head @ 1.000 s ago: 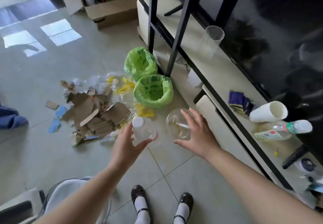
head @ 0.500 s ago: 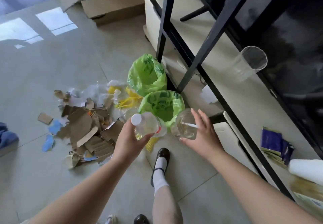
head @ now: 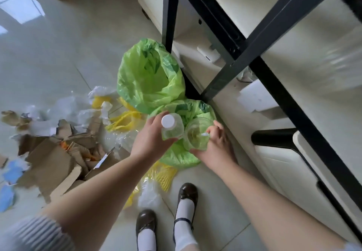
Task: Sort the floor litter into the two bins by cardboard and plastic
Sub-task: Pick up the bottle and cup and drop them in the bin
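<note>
My left hand (head: 149, 139) grips a clear plastic bottle (head: 172, 128) with a white cap, held upright over the near green-lined bin (head: 177, 156). My right hand (head: 214, 147) holds a clear plastic cup (head: 196, 134) right beside the bottle, also above that bin's opening. A second green-lined bin (head: 148, 78) stands just behind it, its inside showing only the bag. Torn cardboard pieces (head: 52, 158) lie piled on the floor to the left, mixed with clear plastic film (head: 64, 107) and yellow plastic netting (head: 123, 119).
A black metal frame (head: 221, 55) and white cabinets (head: 293, 162) run along the right, close to the bins. My two shoes (head: 166, 211) stand on the tiles just below the near bin. Blue scraps (head: 9, 182) lie at the far left.
I have stepped closer and both hands have moved forward, so bottle and cup now hang over the near bin instead of in front of it. The view has tilted further down.
</note>
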`<state>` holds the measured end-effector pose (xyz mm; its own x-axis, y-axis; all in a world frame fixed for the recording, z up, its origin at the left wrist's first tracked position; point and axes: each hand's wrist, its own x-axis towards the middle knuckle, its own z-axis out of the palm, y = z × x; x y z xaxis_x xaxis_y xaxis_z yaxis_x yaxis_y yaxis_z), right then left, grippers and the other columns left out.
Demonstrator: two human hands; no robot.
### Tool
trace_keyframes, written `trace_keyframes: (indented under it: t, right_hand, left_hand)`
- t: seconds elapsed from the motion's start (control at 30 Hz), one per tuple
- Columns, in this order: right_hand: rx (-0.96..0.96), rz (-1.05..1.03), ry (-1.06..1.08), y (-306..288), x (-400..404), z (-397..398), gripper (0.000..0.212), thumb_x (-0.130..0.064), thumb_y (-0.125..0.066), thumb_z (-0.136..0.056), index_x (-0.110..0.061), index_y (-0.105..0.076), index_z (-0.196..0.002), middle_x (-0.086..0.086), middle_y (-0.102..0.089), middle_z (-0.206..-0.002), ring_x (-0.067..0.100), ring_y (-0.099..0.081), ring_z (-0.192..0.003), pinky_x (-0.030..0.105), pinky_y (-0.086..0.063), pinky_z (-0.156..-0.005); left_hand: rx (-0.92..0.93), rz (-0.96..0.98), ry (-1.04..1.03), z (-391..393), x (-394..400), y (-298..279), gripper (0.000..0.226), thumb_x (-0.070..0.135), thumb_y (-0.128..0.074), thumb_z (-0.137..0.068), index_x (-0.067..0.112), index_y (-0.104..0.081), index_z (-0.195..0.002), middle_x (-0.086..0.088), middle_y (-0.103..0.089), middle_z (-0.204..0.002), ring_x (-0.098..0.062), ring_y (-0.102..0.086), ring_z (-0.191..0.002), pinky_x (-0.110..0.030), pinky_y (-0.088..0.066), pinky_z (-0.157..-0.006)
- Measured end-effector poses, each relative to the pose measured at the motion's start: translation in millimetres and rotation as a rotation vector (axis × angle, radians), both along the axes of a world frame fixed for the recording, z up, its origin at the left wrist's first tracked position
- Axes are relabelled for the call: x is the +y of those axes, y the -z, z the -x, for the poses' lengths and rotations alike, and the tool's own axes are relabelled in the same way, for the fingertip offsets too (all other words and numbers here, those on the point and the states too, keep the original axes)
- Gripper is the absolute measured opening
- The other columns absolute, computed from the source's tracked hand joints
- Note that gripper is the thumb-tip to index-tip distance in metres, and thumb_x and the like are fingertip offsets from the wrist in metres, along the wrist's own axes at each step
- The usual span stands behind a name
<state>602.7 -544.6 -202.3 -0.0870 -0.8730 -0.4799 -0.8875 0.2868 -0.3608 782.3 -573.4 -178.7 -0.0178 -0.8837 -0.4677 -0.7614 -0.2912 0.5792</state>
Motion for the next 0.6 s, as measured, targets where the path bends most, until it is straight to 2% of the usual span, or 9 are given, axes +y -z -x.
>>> trace_keyframes:
  t: [0.17,0.27,0.43,0.5,0.6]
  right_hand:
    - [0.07,-0.114,-0.053,51.6,-13.6,-10.0,0.071,-0.058,-0.066,-0.072,-0.019,-0.037,-0.124,0.005,-0.008,-0.154,0.02,-0.01,-0.145,0.05,-0.01,-0.117]
    - [0.093,-0.136,-0.066,65.0,-18.7,-11.3,0.077,-0.06,-0.065,-0.072,-0.021,-0.033,-0.131,0.007,-0.007,-0.155,0.023,-0.005,-0.146,0.051,-0.004,-0.116]
    - [-0.017,-0.221,0.036,61.9,-15.0,-7.2,0.095,-0.053,-0.07,-0.073,-0.024,-0.017,-0.146,0.005,0.002,-0.159,0.023,0.0,-0.147,0.044,-0.01,-0.118]
    - [-0.075,-0.182,0.084,51.0,-8.2,-4.1,0.095,-0.051,-0.071,-0.073,-0.024,-0.019,-0.147,0.005,-0.006,-0.159,0.022,-0.006,-0.146,0.041,-0.016,-0.118]
    - [-0.258,-0.051,0.268,16.2,8.0,2.3,0.084,-0.041,-0.076,-0.072,-0.023,-0.034,-0.143,0.004,-0.029,-0.152,0.018,-0.025,-0.141,0.031,-0.025,-0.114]
  left_hand:
    - [0.013,-0.066,0.021,-2.7,-7.1,55.0,0.076,0.028,-0.077,-0.073,0.026,-0.036,-0.138,-0.006,-0.047,-0.136,-0.024,-0.049,-0.121,-0.031,-0.04,-0.095]
    - [-0.01,-0.097,0.055,-6.3,-9.6,74.0,0.077,0.029,-0.076,-0.074,0.024,-0.034,-0.139,-0.008,-0.047,-0.138,-0.024,-0.048,-0.122,-0.033,-0.039,-0.096]
    - [-0.032,-0.125,0.06,-7.3,-7.5,76.0,0.087,0.032,-0.076,-0.074,0.025,-0.025,-0.144,-0.006,-0.043,-0.143,-0.023,-0.048,-0.125,-0.036,-0.042,-0.096]
    - [-0.03,-0.123,0.052,-7.6,-2.2,65.5,0.086,0.033,-0.076,-0.074,0.026,-0.026,-0.144,-0.004,-0.044,-0.143,-0.021,-0.047,-0.126,-0.037,-0.042,-0.097]
    - [0.051,-0.108,0.034,-0.6,8.9,31.6,0.078,0.031,-0.074,-0.076,0.022,-0.032,-0.141,-0.001,-0.048,-0.138,-0.018,-0.051,-0.123,-0.032,-0.043,-0.097]
